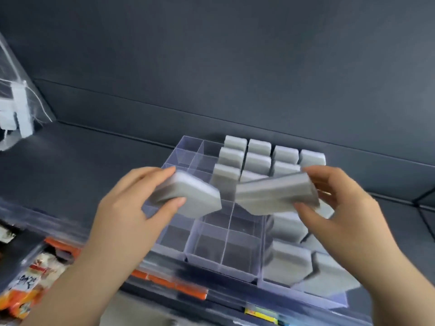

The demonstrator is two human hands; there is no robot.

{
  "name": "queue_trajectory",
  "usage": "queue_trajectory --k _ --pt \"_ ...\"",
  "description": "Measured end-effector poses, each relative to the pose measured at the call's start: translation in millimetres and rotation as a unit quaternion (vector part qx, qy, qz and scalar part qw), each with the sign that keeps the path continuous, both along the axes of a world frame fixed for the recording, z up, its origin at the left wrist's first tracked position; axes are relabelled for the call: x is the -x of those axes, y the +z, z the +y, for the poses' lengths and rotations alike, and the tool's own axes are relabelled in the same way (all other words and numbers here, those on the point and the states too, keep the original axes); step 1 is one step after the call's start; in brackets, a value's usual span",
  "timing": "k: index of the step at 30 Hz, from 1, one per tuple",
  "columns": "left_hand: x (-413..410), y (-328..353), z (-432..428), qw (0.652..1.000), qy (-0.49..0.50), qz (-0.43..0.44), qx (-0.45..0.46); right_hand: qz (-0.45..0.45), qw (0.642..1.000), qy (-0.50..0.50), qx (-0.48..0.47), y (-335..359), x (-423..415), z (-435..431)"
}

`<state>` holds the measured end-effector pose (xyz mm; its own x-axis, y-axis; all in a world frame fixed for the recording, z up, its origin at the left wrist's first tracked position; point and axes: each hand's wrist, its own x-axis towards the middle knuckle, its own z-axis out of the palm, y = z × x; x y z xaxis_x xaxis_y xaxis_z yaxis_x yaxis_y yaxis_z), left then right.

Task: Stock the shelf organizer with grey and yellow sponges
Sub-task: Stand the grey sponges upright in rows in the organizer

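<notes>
A clear plastic shelf organizer (213, 261) with many square cells lies on a dark shelf. Several grey sponges (259, 147) stand upright in its far and right-hand cells; the left and near-middle cells hold nothing. My left hand (131, 205) grips a grey sponge (195, 198) between thumb and fingers above the organizer's middle-left. My right hand (339, 208) grips another grey sponge (270, 191), tilted, above the middle. The two sponges nearly meet at their inner ends. I see no yellow sponge.
The dark shelf (82, 161) runs back to a dark rear wall (211, 67). A clear plastic bag (16, 102) with white items hangs at the far left. Below the shelf's front edge sit orange and white packets (35, 278) and orange price strips (164, 282).
</notes>
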<state>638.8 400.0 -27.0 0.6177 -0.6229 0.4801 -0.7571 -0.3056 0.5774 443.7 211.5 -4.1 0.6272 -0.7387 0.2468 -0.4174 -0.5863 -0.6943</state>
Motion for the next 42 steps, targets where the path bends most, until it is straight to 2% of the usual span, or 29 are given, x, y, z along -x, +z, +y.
queue_trajectory --k 6,12,16,23,32,42 --pt "-59 1 -8 0.993 -0.117 0.001 0.009 0.105 0.987 -0.059 0.104 -7 -41 31" --pt "-81 -9 -22 0.98 -0.199 0.003 0.006 0.236 0.961 -0.081 0.118 -11 -63 46" --pt "-89 -9 -25 0.973 -0.229 -0.009 -0.002 0.29 0.946 -0.091 0.11 -12 -71 49" --pt "-97 -13 -28 0.974 -0.225 -0.011 0.005 0.315 0.942 -0.064 0.095 -24 -80 42" --pt "-90 -17 -30 0.977 -0.215 -0.011 0.009 0.423 0.901 -0.006 0.096 -40 -88 31" --pt "-69 -20 -46 0.976 -0.213 -0.026 -0.021 0.418 0.903 0.016 0.102 -44 -82 19"
